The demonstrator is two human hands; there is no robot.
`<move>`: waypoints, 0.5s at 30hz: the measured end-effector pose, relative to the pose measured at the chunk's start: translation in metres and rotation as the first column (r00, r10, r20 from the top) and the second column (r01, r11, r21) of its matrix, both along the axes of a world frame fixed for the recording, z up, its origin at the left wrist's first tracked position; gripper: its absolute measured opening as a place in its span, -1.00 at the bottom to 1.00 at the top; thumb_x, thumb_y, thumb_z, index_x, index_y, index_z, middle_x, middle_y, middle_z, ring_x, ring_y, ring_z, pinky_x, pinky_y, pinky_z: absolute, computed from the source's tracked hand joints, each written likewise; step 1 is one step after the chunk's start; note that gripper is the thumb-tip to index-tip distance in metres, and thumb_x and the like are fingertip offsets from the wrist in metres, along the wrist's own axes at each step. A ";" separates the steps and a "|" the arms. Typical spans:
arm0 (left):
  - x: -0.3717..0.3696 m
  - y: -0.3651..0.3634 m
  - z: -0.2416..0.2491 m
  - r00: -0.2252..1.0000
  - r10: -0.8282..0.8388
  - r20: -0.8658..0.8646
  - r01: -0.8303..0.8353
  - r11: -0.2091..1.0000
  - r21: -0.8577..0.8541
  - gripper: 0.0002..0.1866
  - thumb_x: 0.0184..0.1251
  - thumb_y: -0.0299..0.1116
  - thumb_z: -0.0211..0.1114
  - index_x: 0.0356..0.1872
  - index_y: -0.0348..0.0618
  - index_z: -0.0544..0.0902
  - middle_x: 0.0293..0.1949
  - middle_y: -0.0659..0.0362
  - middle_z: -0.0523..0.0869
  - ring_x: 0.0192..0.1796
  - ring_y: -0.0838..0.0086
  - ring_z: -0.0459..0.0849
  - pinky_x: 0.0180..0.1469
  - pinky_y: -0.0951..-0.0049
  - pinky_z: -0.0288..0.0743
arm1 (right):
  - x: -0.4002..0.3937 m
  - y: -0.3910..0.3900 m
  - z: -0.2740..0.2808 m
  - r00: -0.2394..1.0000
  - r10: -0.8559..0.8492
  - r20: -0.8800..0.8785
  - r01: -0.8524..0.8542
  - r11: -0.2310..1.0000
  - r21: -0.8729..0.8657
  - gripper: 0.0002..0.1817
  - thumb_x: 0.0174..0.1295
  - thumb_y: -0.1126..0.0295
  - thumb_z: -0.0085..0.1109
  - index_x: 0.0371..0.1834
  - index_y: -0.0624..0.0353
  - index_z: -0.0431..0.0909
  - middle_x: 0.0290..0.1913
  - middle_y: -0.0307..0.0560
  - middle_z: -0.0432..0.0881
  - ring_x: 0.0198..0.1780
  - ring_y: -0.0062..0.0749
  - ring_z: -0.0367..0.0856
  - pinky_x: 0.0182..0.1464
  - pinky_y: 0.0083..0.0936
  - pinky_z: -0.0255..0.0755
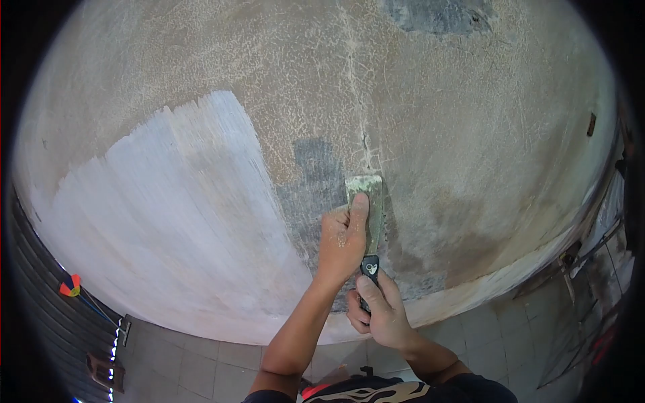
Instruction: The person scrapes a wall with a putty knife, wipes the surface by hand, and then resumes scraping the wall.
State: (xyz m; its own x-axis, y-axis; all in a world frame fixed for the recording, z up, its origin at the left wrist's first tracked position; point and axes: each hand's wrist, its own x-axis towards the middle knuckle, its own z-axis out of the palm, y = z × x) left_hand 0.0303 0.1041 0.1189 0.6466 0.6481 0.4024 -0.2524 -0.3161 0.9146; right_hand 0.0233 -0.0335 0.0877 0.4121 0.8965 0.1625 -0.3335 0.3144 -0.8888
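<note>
A scraper (373, 232) with a black handle and a flat metal blade lies against the rough, cracked wall (443, 121). My right hand (381, 309) is wrapped round its handle. Higher up, my left hand (345, 242) holds the blade, the thumb pressed flat on it near the whitish, crusted tip. That tip touches the wall at the lower end of a pale vertical crack (363, 144). Just left of the blade is a dark grey patch (316, 171), and beyond it a broad area of white coating (195, 195).
Grey floor tiles (201, 366) run along the wall's foot. Dark corrugated sheeting (40, 295) and an orange-and-yellow object (70, 286) on a thin rod are at the lower left. Rods and clutter (598, 252) stand at the right edge.
</note>
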 end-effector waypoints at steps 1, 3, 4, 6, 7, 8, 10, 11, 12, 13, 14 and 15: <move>0.002 0.000 0.005 1.000 0.002 0.008 -0.002 1.000 0.005 -0.47 0.51 -0.01 0.05 -0.60 -0.19 0.55 -0.71 0.22 0.53 -0.69 0.61 0.45 -0.63 0.56 0.27 | 0.001 0.001 0.001 1.000 0.008 -0.007 -0.008 1.000 -0.004 -0.79 0.54 0.13 -0.21 -0.07 -0.01 0.25 -0.68 -0.27 0.19 -0.76 -0.66 0.02 -0.71 -0.63 -0.12; 0.003 -0.004 0.018 0.995 -0.041 0.096 0.047 0.996 -0.069 -0.45 0.51 -0.06 0.09 -0.73 -0.12 0.35 -0.70 0.40 0.31 -0.57 0.70 0.18 -0.57 0.47 0.06 | -0.001 -0.001 0.017 1.000 0.023 -0.013 -0.022 0.999 0.026 -0.79 0.54 0.13 -0.21 -0.07 0.00 0.25 -0.68 -0.28 0.19 -0.76 -0.66 0.02 -0.71 -0.63 -0.12; 0.001 -0.005 0.020 0.995 -0.040 0.094 0.047 0.996 -0.077 -0.45 0.51 -0.06 0.09 -0.73 -0.12 0.35 -0.70 0.40 0.31 -0.57 0.70 0.18 -0.57 0.47 0.06 | -0.003 -0.004 0.022 0.999 0.036 -0.026 -0.035 0.998 0.047 -0.79 0.54 0.13 -0.22 -0.07 0.00 0.25 -0.68 -0.28 0.19 -0.76 -0.66 0.02 -0.71 -0.63 -0.12; -0.002 -0.006 0.022 0.993 -0.083 0.088 0.096 0.982 -0.162 -0.44 0.51 -0.07 0.09 -0.73 -0.13 0.35 -0.70 0.41 0.30 -0.57 0.70 0.18 -0.57 0.45 0.06 | -0.002 0.002 0.012 0.999 0.028 -0.023 -0.027 0.999 0.041 -0.79 0.55 0.16 -0.23 -0.04 0.05 0.24 -0.68 -0.30 0.21 -0.75 -0.66 0.07 -0.71 -0.64 -0.07; -0.002 -0.006 0.016 0.993 -0.084 0.083 0.097 0.982 -0.164 -0.44 0.51 -0.07 0.09 -0.73 -0.13 0.35 -0.70 0.41 0.30 -0.57 0.70 0.18 -0.57 0.45 0.06 | -0.002 0.004 0.007 1.000 0.021 -0.021 -0.020 0.999 0.039 -0.78 0.55 0.19 -0.25 -0.01 0.10 0.24 -0.68 -0.32 0.23 -0.74 -0.67 0.13 -0.71 -0.65 -0.03; 0.000 -0.005 0.007 0.997 -0.049 0.061 0.056 0.991 -0.122 -0.44 0.51 -0.07 0.09 -0.73 -0.14 0.35 -0.70 0.40 0.30 -0.58 0.69 0.17 -0.57 0.45 0.05 | -0.001 0.003 0.004 1.000 0.022 -0.021 -0.021 0.999 0.040 -0.78 0.55 0.19 -0.25 -0.01 0.10 0.24 -0.68 -0.32 0.23 -0.74 -0.67 0.13 -0.71 -0.65 -0.03; 0.002 -0.001 0.009 0.999 -0.007 0.049 0.011 0.997 -0.072 -0.44 0.51 -0.08 0.09 -0.74 -0.14 0.34 -0.70 0.40 0.30 -0.58 0.69 0.17 -0.57 0.44 0.05 | 0.004 0.000 0.004 0.998 0.056 -0.004 -0.056 0.997 0.051 -0.77 0.56 0.19 -0.25 0.00 0.10 0.24 -0.68 -0.32 0.23 -0.75 -0.66 0.12 -0.71 -0.65 -0.03; 0.003 -0.002 0.016 0.996 -0.020 0.081 0.026 0.997 -0.077 -0.43 0.51 -0.08 0.09 -0.74 -0.14 0.33 -0.71 0.40 0.29 -0.58 0.69 0.17 -0.57 0.44 0.05 | 0.002 0.000 0.008 0.998 0.058 -0.009 -0.058 0.997 0.048 -0.77 0.56 0.19 -0.25 0.00 0.10 0.24 -0.68 -0.32 0.23 -0.75 -0.66 0.12 -0.71 -0.65 -0.03; 0.003 -0.003 0.020 0.993 -0.034 0.113 0.044 0.995 -0.086 -0.43 0.51 -0.09 0.09 -0.75 -0.14 0.33 -0.71 0.40 0.29 -0.58 0.69 0.16 -0.57 0.44 0.04 | 0.000 -0.002 0.018 0.998 0.055 -0.008 -0.054 0.997 0.046 -0.78 0.55 0.15 -0.24 -0.04 0.05 0.25 -0.69 -0.31 0.20 -0.75 -0.66 0.07 -0.71 -0.64 -0.07; 0.002 -0.004 0.021 0.993 -0.034 0.110 0.045 0.995 -0.093 -0.43 0.51 -0.09 0.09 -0.75 -0.14 0.33 -0.71 0.40 0.29 -0.58 0.69 0.16 -0.57 0.44 0.04 | -0.002 -0.003 0.023 0.999 0.051 -0.004 -0.050 0.998 0.045 -0.78 0.54 0.12 -0.23 -0.07 0.00 0.26 -0.70 -0.29 0.17 -0.76 -0.66 0.01 -0.72 -0.63 -0.12; 0.001 -0.004 0.022 0.995 -0.032 0.090 0.043 0.992 -0.116 -0.43 0.51 -0.09 0.09 -0.75 -0.15 0.33 -0.71 0.40 0.29 -0.58 0.69 0.16 -0.58 0.44 0.04 | -0.001 -0.003 0.020 0.999 0.051 -0.006 -0.050 0.998 0.041 -0.78 0.54 0.12 -0.23 -0.07 0.00 0.26 -0.70 -0.29 0.17 -0.76 -0.66 0.01 -0.72 -0.63 -0.12; -0.001 -0.005 0.020 0.998 -0.030 0.063 0.039 0.989 -0.142 -0.43 0.51 -0.09 0.10 -0.75 -0.15 0.32 -0.71 0.40 0.29 -0.58 0.69 0.16 -0.58 0.43 0.03 | 0.000 -0.002 0.013 0.999 0.046 -0.014 -0.046 0.998 0.039 -0.78 0.55 0.15 -0.24 -0.05 0.05 0.25 -0.69 -0.30 0.20 -0.76 -0.66 0.07 -0.72 -0.64 -0.07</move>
State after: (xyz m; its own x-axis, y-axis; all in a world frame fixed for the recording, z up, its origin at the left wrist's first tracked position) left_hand 0.0293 0.0988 0.1392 0.6467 0.6794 0.3466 -0.3174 -0.1735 0.9323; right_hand 0.0229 -0.0354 0.1010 0.3731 0.9077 0.1920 -0.3612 0.3327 -0.8711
